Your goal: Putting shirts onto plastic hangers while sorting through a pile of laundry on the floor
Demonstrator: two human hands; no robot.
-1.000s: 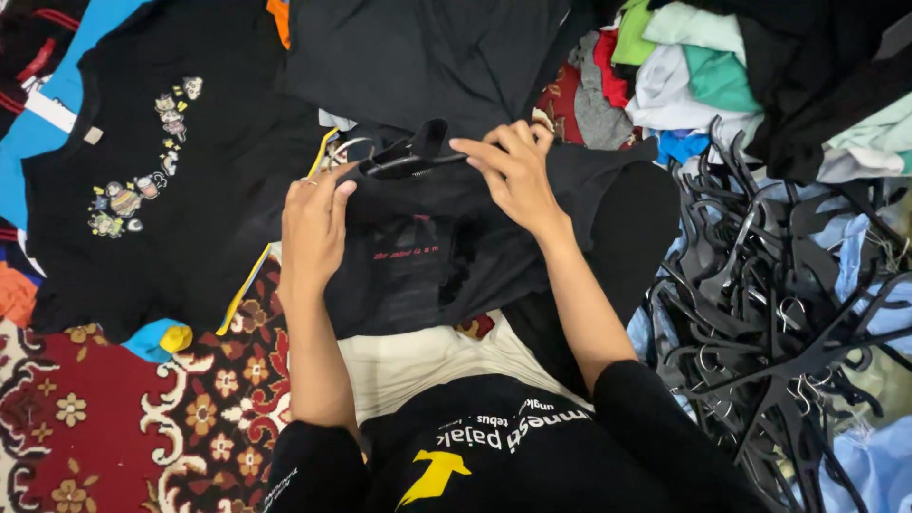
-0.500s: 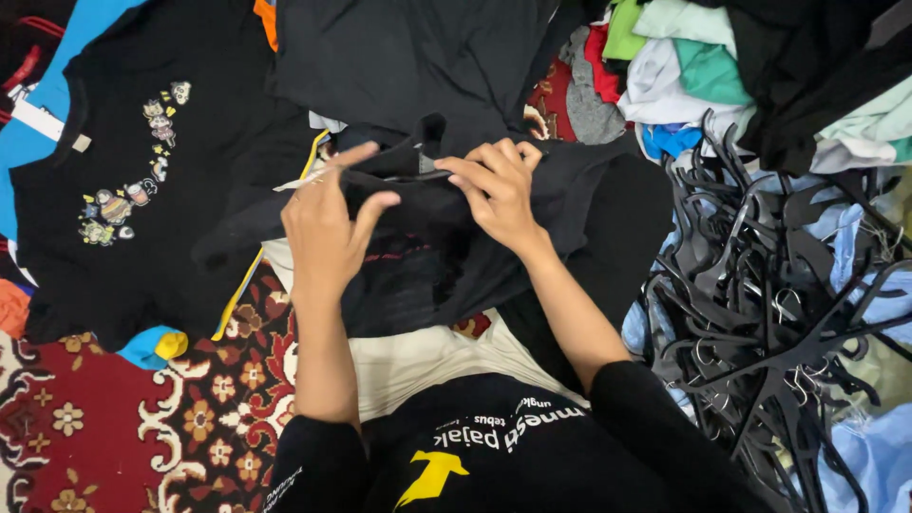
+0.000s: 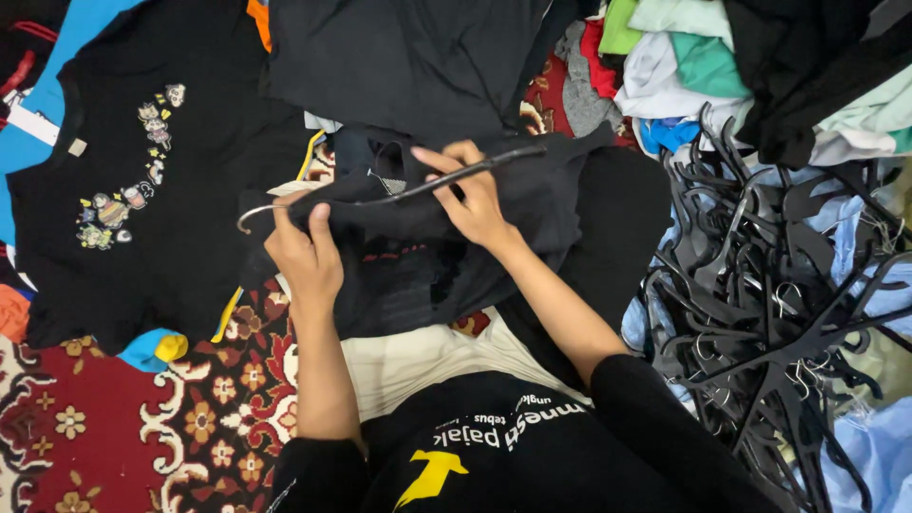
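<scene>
Both hands [image 3: 304,252] gripping black hanger [image 3: 446,180], dark shirt [image 3: 418,256]

Likely home floor used as clothes-sorting spot, maybe small resale setup; cannot tell which. Patterned red carpet [image 3: 114,418] near left, floral border, serves as work surface. Black printed T-shirt [image 3: 142,180] spread flat far left. Heap of mixed coloured garments [image 3: 684,66] far right. Big tangle of black plastic hangers [image 3: 760,285] right, lying on blue cloth [image 3: 883,465]. No furniture, shelves or counters in sight.
</scene>
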